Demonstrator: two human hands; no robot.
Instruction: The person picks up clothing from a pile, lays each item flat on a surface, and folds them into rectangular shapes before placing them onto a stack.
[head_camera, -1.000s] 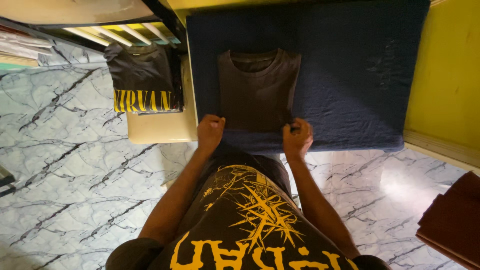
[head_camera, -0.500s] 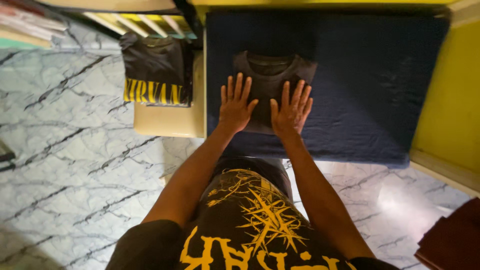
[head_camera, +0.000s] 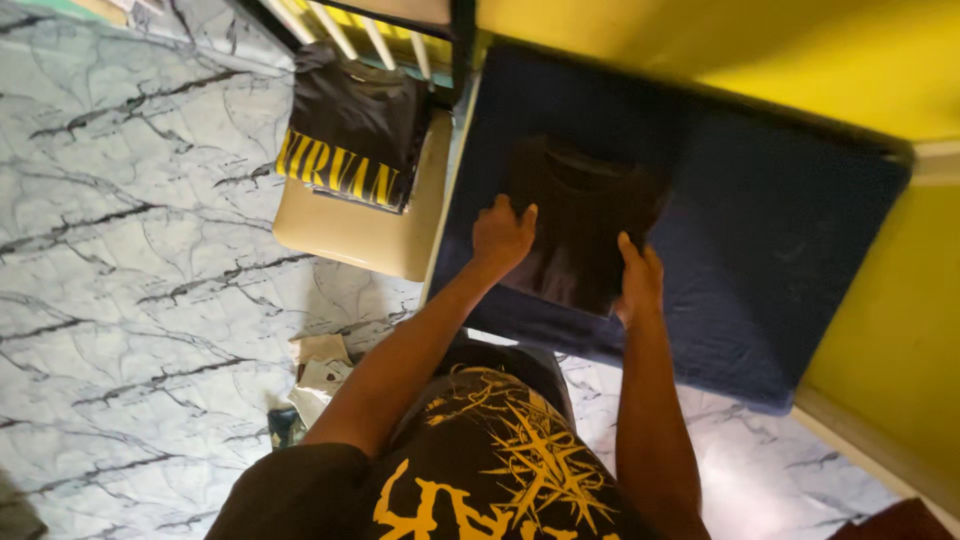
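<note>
A folded dark brown t-shirt (head_camera: 580, 225) lies on a navy blue padded surface (head_camera: 760, 240). My left hand (head_camera: 502, 236) grips its left edge, thumb on top. At the shirt's lower right corner my right hand (head_camera: 638, 280) clasps the edge. Both hands hold the folded shirt between them, and it looks slightly raised from the blue surface.
A cream stool (head_camera: 360, 235) to the left bears a folded black t-shirt (head_camera: 352, 125) with yellow lettering. Yellow wall (head_camera: 880, 320) borders the blue surface on the right and top. Marble-patterned floor (head_camera: 130, 270) spreads left, with small scraps (head_camera: 318, 375) near my legs.
My hands went from gripping the shirt's bottom hem, to pressing flat on the folded shirt, to grasping its two sides. The camera has tilted and shifted.
</note>
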